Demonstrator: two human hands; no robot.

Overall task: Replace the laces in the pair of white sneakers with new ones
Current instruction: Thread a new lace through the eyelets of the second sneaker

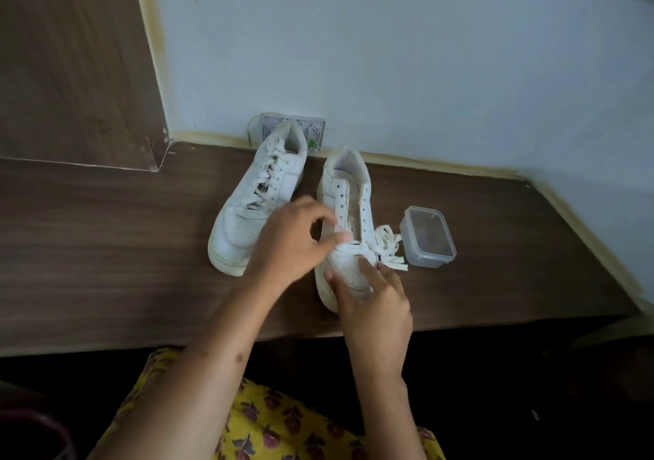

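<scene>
Head view: my left hand (293, 238) fingers pinch the flat white lace (387, 243) at the nearly unlaced white leather sneaker (348, 233), right hand (371, 304) fingers spread steadying its toe, so I'd pull gently.

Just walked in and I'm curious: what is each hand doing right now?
Left hand: pinches the lace at the right sneaker.
Right hand: open, fingers resting on that sneaker's toe.

Laced left sneaker (255, 197) beside unlaced right sneaker (348, 219).
</scene>
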